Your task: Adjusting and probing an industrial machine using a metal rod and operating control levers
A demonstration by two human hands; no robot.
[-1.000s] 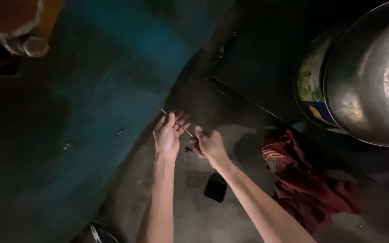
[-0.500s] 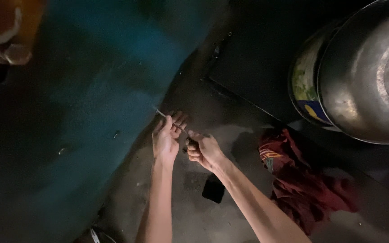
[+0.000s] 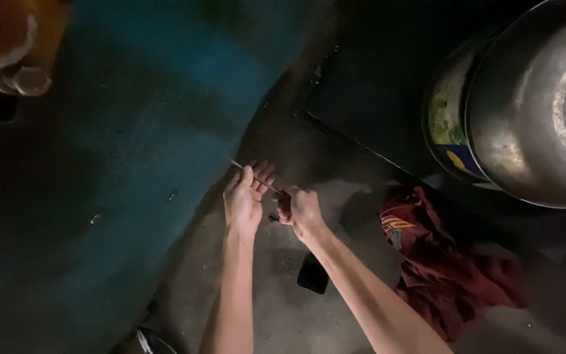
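Head view: left hand (image 3: 244, 200) and right hand (image 3: 298, 208) pinch a thin rod (image 3: 251, 176) beside the teal wall's edge (image 3: 185, 216).

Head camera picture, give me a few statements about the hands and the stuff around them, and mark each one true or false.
1. Both hands meet at a thin metal rod. True.
2. The red cloth lies on the person's left side. False: it lies to the right of the right hand.
3. A small dark flat thing lies on the floor between the forearms. True.
4. The big metal bowl sits at lower left. False: it is at upper right.
5. The left hand rests on the cloth. False: it is at the rod.
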